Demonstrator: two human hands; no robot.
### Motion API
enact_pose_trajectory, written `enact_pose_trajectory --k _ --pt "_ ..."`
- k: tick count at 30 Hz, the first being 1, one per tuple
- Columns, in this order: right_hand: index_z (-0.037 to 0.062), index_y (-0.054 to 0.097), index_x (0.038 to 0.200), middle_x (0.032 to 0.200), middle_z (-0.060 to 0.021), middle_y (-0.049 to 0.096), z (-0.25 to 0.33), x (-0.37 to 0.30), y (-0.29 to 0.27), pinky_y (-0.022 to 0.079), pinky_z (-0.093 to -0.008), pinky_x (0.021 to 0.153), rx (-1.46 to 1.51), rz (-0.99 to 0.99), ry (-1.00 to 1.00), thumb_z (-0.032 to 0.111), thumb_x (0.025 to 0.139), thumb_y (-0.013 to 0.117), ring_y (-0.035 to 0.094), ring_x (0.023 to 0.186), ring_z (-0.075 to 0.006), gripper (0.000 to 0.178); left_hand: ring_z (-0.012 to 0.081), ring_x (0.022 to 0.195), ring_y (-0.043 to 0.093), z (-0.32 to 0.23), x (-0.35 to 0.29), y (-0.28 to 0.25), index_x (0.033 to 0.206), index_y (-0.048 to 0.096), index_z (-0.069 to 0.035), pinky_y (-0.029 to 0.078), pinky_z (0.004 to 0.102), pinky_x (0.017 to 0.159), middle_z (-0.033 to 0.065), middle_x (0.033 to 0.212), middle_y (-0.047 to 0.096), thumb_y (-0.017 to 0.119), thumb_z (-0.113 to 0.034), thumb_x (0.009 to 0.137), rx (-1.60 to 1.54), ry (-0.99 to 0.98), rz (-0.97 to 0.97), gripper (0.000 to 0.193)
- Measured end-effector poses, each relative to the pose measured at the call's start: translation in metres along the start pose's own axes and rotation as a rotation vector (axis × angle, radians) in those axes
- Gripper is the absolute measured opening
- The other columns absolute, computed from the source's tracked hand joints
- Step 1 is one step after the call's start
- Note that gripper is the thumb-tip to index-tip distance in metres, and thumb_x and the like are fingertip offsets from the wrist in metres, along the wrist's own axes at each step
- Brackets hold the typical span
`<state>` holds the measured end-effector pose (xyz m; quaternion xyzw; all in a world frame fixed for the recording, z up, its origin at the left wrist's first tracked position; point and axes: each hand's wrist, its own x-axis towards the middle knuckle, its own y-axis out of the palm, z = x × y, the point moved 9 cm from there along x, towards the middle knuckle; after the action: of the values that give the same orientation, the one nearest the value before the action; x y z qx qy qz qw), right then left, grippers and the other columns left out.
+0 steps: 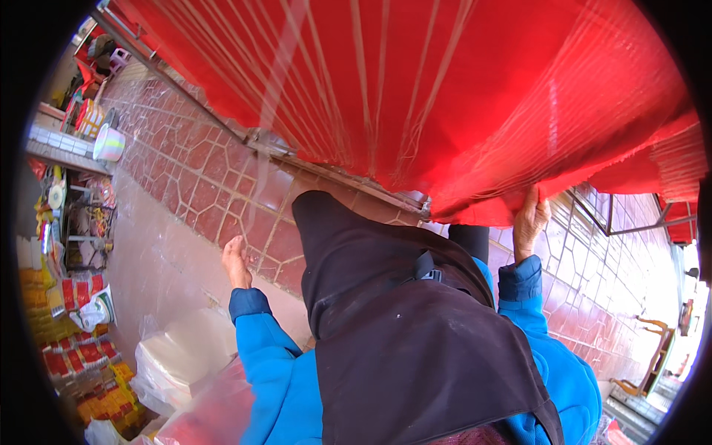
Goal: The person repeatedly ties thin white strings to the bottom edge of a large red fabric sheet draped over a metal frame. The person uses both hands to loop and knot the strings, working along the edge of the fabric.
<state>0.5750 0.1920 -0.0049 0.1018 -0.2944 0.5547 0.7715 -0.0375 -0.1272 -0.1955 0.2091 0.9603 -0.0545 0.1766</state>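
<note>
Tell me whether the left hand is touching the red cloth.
Apart. The head view shows floor tiles plainly visible between the left hand and the red cloth.

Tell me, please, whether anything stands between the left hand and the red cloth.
Yes: a metal frame lies between the left hand and the cloth in this view, along its near edge, though depth is hard to judge. The right hand touches the cloth.

A broad, bright red cloth (497,81) spreads across the upper view, pale threads (362,67) fanning over it and converging toward its near edge, loosely creased at right.
</note>
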Motion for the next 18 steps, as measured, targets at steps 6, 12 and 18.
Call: enact_pose_trajectory --k 6,12,18 --pt "-0.0007 0.061 0.096 0.072 0.0027 0.055 -0.002 0.000 0.002 0.039 -0.0226 0.060 0.018 0.023 0.039 0.011 0.093 0.054 0.044 0.069 -0.0055 0.014 0.0063 0.064 0.051 -0.033 -0.045 0.180 0.093 0.063 -0.004 0.041 0.0225 0.054 -0.0013 0.074 0.059 0.065 -0.007 0.080 0.405 0.387 0.455 0.013" --pt "-0.0001 0.062 0.095 0.071 0.0010 0.057 -0.001 -0.001 0.003 0.039 -0.0227 0.058 0.055 0.008 0.049 0.010 0.094 0.053 0.044 0.067 -0.0051 0.013 0.0308 0.090 0.061 0.020 -0.148 0.329 0.108 0.060 -0.010 0.047 0.0412 0.080 0.0147 0.094 0.065 0.065 -0.024 0.073 1.181 0.752 0.938 0.038" --pt "-0.0002 0.061 0.092 0.069 0.0010 0.055 0.002 -0.001 0.005 0.038 -0.0227 0.057 0.063 0.017 0.051 0.010 0.094 0.052 0.044 0.066 -0.0051 0.014 0.0334 0.103 0.052 -0.012 -0.232 0.389 0.108 0.059 -0.004 0.040 0.0416 0.090 0.0144 0.103 0.060 0.060 -0.014 0.076 0.897 1.206 1.118 0.033"
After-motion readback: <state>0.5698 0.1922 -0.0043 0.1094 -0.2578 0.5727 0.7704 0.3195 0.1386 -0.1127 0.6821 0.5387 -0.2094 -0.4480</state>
